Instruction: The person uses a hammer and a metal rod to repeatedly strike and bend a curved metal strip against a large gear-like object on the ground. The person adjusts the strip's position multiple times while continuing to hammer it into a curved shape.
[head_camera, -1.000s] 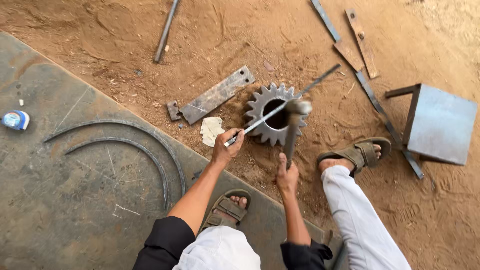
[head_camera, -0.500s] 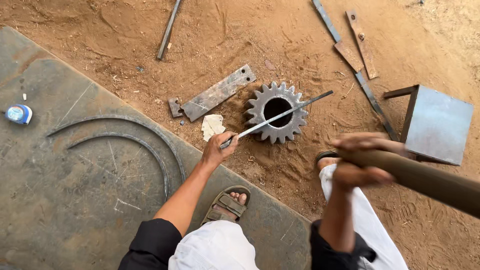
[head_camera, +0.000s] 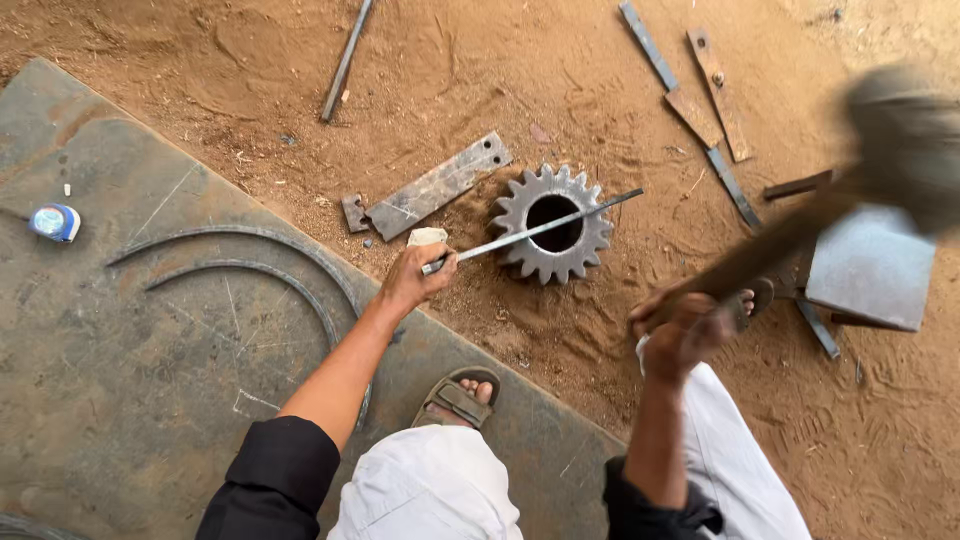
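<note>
A toothed steel gear (head_camera: 520, 215) lies flat on the sandy ground. My left hand (head_camera: 412, 280) grips one end of a thin flat metal bar (head_camera: 590, 212), which lies across the gear's centre hole. My right hand (head_camera: 685, 330) is closed on the wooden handle of a hammer (head_camera: 880, 150), raised to the right and blurred by motion, its head above a small metal stool. A whitish stone (head_camera: 427, 236) lies just beyond my left hand.
A large steel plate (head_camera: 120, 380) with two curved bars (head_camera: 250, 270) lies left; a small tape measure (head_camera: 55, 222) sits on it. A drilled flat bar (head_camera: 435, 185), rod (head_camera: 345, 60) and metal strips (head_camera: 700, 85) lie on the sand. A metal stool (head_camera: 870, 270) stands right.
The hammer has swung from resting on the gear up and out to the right. My right hand moved right with it. My left hand keeps the thin bar on the gear.
</note>
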